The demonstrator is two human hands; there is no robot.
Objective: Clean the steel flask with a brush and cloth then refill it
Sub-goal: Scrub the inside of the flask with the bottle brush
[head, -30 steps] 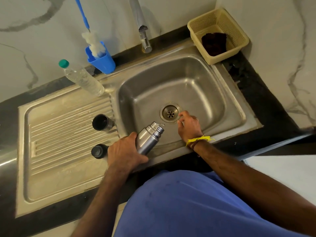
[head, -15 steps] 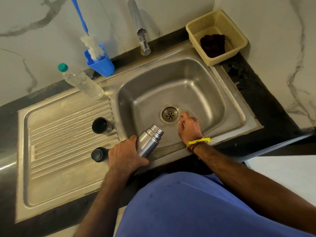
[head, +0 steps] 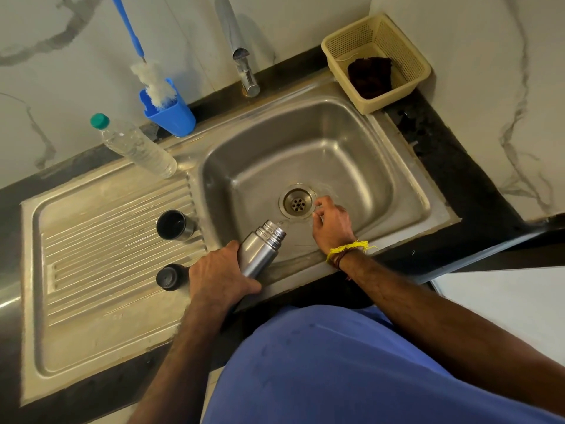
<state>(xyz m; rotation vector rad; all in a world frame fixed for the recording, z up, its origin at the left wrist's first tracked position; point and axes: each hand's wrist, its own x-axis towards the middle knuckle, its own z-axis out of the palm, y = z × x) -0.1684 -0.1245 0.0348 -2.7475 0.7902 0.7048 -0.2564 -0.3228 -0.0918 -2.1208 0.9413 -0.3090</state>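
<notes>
- A ribbed steel draining board [head: 101, 240] stretches out to the left of the sink basin [head: 351, 142], joined to it in one sheet of metal.
- A clear plastic water bottle [head: 137, 148] with a green cap stands at the back of that board, just left of the basin's rear corner, leaning in the wide-angle view.
- A blue cup [head: 174, 117] sits behind the basin's left rear corner, against the marble wall; a bottle brush [head: 153, 81] with white bristles and a blue handle stands head-down in it.
- Two flask parts rest on the draining board close to the basin's left edge: a steel cup [head: 175, 225] lying open-mouthed, and a dark stopper [head: 170, 276] nearer the person.
- The left hand [head: 218, 278] grips the lower body of the steel flask [head: 260, 250], fingers and thumb wrapped round it at the basin's near-left rim.
- The flask is uncapped and tilted, its threaded neck pointing over the basin toward the drain [head: 297, 201].
- A chrome tap [head: 241, 53] rises from the back edge of the basin, its spout aimed down.
- The right hand [head: 331, 224], a yellow thread tied at the wrist, reaches into the basin just right of the drain; its fingers are loosely curled, and whether they hold anything cannot be told.
- A cream plastic basket [head: 406, 53] sits at the basin's right rear corner, with a dark cloth [head: 371, 76] bunched inside.
</notes>
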